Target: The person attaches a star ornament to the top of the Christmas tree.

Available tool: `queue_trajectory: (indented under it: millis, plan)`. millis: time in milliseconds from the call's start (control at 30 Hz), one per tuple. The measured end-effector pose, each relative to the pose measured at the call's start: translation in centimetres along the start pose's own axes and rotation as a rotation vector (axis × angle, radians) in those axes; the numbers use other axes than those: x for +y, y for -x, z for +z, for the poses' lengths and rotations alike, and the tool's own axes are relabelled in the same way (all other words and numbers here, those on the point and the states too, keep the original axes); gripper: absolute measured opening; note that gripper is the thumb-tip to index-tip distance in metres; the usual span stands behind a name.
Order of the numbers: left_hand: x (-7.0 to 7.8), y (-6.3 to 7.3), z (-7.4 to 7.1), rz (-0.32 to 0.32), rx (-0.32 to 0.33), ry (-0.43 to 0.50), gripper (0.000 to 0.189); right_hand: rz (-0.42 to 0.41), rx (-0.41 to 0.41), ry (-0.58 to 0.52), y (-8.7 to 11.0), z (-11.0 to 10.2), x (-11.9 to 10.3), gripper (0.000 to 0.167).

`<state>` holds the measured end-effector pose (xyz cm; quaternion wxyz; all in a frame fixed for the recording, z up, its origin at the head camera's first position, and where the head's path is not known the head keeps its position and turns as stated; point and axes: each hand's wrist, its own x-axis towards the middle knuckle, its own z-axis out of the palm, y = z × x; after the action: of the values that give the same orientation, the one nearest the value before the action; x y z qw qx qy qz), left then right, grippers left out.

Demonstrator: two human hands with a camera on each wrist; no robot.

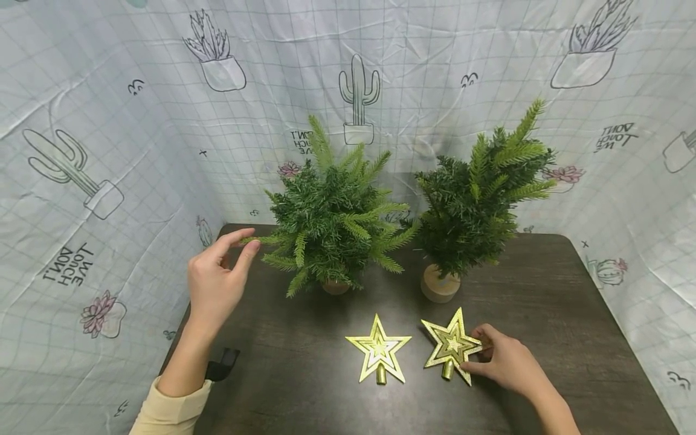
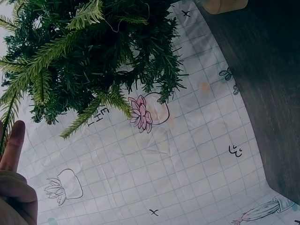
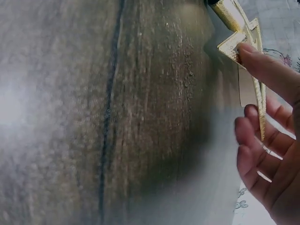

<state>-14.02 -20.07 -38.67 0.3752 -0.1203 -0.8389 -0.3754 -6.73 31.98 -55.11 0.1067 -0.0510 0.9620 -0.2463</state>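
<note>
At the left small artificial Christmas tree [image 1: 331, 211], my left hand [image 1: 217, 281] pinches the tip of a light green branch [image 1: 266, 240] between thumb and index finger. The left wrist view shows this tree's needles [image 2: 108, 61] close up, with part of the hand at the left edge. My right hand [image 1: 508, 359] grips a gold star tree topper [image 1: 452, 344] by its right-hand points, its hollow socket facing down. In the right wrist view the star [image 3: 255, 61] appears edge-on, between thumb and fingers, tilted up off the table. A second gold star topper [image 1: 379, 347] lies flat beside it.
Another small Christmas tree [image 1: 478, 205] leans to the right on a round wooden base [image 1: 439, 284]. The dark wood table [image 1: 304, 386] is enclosed by a white grid curtain [image 1: 272, 54] printed with cacti. A black strap [image 1: 223, 364] shows near the left sleeve [image 1: 174, 411].
</note>
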Motion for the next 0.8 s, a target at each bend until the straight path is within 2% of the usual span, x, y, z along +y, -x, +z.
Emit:
queue_trajectory:
  millis: [167,433,800]
  plan:
    - [0.1,0.0,0.1,-0.006,0.002,0.008,0.027,0.012,0.069,-0.088,0.4,-0.1,-0.1,0.057]
    - [0.3,0.0,0.0,-0.009,0.009,0.009,0.025,-0.057,0.242,-0.157,0.7,-0.1,-0.4,0.031]
    - [0.4,0.0,0.0,-0.006,0.017,0.03,0.025,-0.096,0.405,-0.254,1.5,-1.5,-1.8,0.018]
